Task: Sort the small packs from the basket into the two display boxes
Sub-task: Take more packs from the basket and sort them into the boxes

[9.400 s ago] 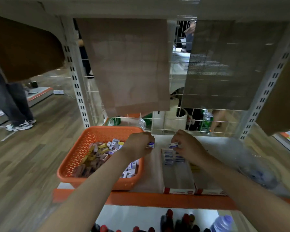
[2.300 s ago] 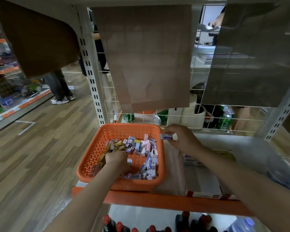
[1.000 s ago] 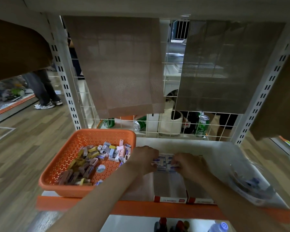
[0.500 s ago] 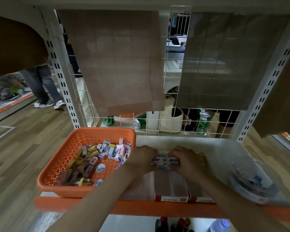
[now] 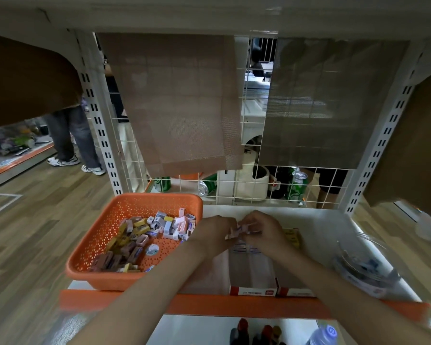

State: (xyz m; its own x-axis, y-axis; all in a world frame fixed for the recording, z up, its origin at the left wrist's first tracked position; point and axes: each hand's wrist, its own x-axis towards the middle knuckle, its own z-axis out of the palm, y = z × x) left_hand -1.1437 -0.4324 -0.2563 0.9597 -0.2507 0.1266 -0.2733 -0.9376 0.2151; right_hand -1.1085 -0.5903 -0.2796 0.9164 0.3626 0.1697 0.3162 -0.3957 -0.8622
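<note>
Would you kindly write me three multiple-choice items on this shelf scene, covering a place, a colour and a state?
1. Where is the basket relative to the display boxes? A. left of them B. right of them C. on them
2. What colour is the basket? A. blue B. orange C. green
3. What are the left hand and right hand doing? A. hanging idle B. gripping a bottle C. pinching packs together
Answers: 1 A, it stands at their left; 2 B, its walls are orange; 3 C, both hands meet on pinkish packs.
</note>
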